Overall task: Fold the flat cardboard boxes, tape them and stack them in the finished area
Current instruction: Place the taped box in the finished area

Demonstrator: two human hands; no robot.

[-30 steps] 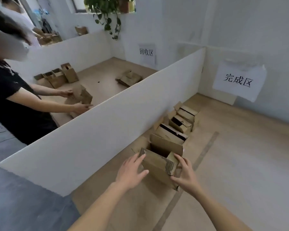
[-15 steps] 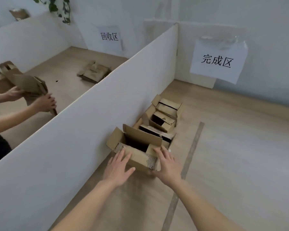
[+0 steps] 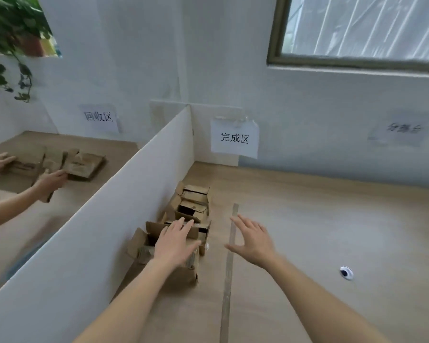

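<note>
Boxes stand in a short row along the white divider (image 3: 124, 194), under the paper sign (image 3: 234, 138) that marks the finished area. Nearest box (image 3: 164, 253) sits at the near end of that row, on the table (image 3: 307, 219), touching the box behind it; its top flaps stand open and no tape shows on them, so I judge it placed but not sealed on top. Far boxes (image 3: 195, 201) also show open or loosely folded flaps.

Left hand (image 3: 175, 243) lies flat over the nearest box with fingers straight, gripping nothing. Right hand (image 3: 252, 241) hovers to the right of the box, fingers spread, apart from it and empty.

By my reading, this box is delivered; further flat boxes remain to fold, tape and add.

Right of the row a thin strip (image 3: 229, 256) runs along the table, and a small roll of tape (image 3: 346, 272) lies well apart on the right. Beyond the divider, another person's hands (image 3: 50, 180) hold flattened cardboard (image 3: 82, 164). Nothing blocks the hands.
</note>
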